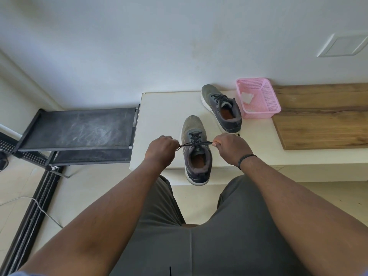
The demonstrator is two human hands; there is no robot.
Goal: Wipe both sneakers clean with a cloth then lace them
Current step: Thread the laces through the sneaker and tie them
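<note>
Far left: a black metal rack (pixel 79 132) with dusty shelves stands against the white surface (pixel 159 108); a thin cable (pixel 39 206) trails on the floor below it.

Left hand (pixel 161 150), fingers curled, grip closed on the left end of the black lace (pixel 196 144). A short tail of lace hangs from the fist.

Near sneaker (pixel 196 150), grey mesh toe and dark collar, sits at the front edge of the surface with its heel overhanging toward the person, toe pointing away. The lace runs across the top eyelets, drawn level between both hands.

Right hand (pixel 231 148), with a dark band on the wrist, grips the right lace end between thumb and curled fingers.

Far sneaker (pixel 221 108) lies farther back and to the right, angled, just beside the pink basket (pixel 258 98). Its lace looks threaded; whether it is tied cannot be told.

A white cloth (pixel 247 97) lies inside the basket, so wiping seems finished. A wood-grain board (pixel 322 116) is at far right.

Handling, as judged: the lace is thin, soft and limp, and should hold tension only while both ends are pulled evenly. Best taken near the tips, as now. The shoe looks light with a flexible upper; with the heel overhanging, a hard tug could tip or slide it, so pulling outward seems safer than pulling toward the body.
</note>
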